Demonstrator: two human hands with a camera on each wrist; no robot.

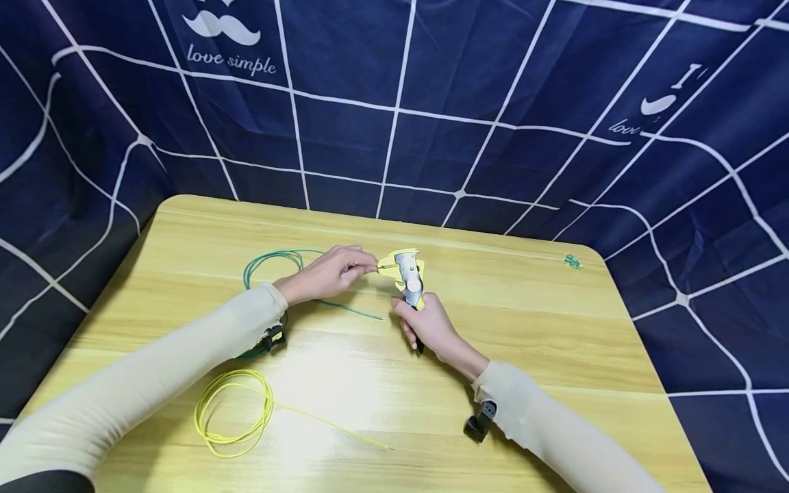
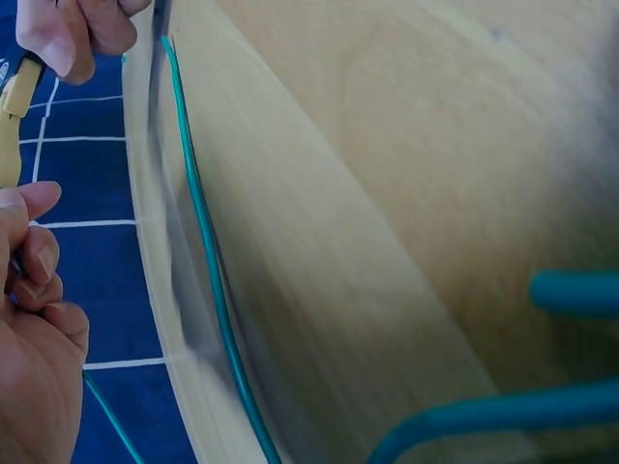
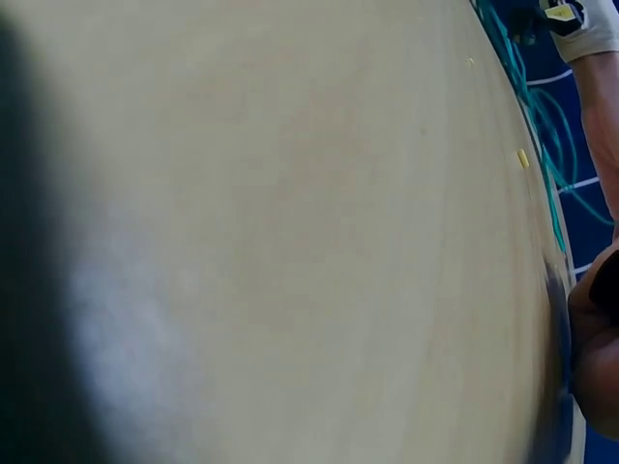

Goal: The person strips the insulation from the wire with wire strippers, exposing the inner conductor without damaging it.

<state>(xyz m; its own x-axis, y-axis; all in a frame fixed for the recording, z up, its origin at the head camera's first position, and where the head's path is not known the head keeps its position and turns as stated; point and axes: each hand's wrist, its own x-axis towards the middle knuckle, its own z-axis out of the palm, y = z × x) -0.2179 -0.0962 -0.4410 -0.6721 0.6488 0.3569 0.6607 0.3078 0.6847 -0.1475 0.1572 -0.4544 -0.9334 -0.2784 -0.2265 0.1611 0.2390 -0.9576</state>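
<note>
My right hand (image 1: 434, 322) grips a wire stripper (image 1: 407, 267) with a yellow and silver head and dark handles, its head pointing away from me. Left of the tool, my left hand (image 1: 333, 274) pinches a green wire (image 2: 111, 416) between thumb and fingertips, right at the stripper's jaws. Whether the jaws bite on the wire is too small to tell. The rest of the green wire lies in a loose coil (image 1: 248, 270), partly hidden under the left hand and forearm. Its other end (image 1: 351, 309) stretches over the table towards the right hand.
A coiled yellow wire (image 1: 266, 411) lies at the front left, one end reaching right. Small green bits (image 1: 572, 261) sit in a pile at the back right of the wooden table (image 1: 524, 308). Dark blue gridded cloth (image 1: 345, 137) surrounds the table's back and sides.
</note>
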